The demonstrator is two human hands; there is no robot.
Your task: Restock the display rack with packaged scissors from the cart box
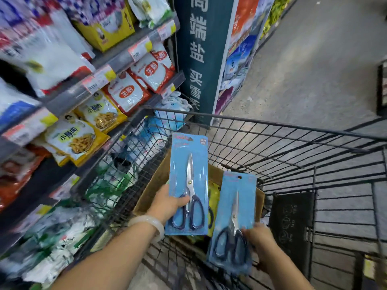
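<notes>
- Holding one blue-carded pack of dark-handled steel scissors point(188, 185) in the left hand point(167, 203); thumb laid across the card face at the handles, remaining fingers hidden behind the card; pack upright, above the open brown cardboard box point(146, 197)
- right hand point(260, 240) pinches a second blue-carded scissors pack point(232, 222) by its lower right edge; thumb on front, fingers behind, cannot tell their spread; pack tilted, just right of the first, the two apart
- box sits inside the black wire shopping cart point(272, 143)
- pale translucent bangle point(149, 223) on left wrist
- shelves of yellow and red-white food packets point(100, 114) at left, blurred; teal pillar sign with white characters point(199, 49) beyond the cart
</notes>
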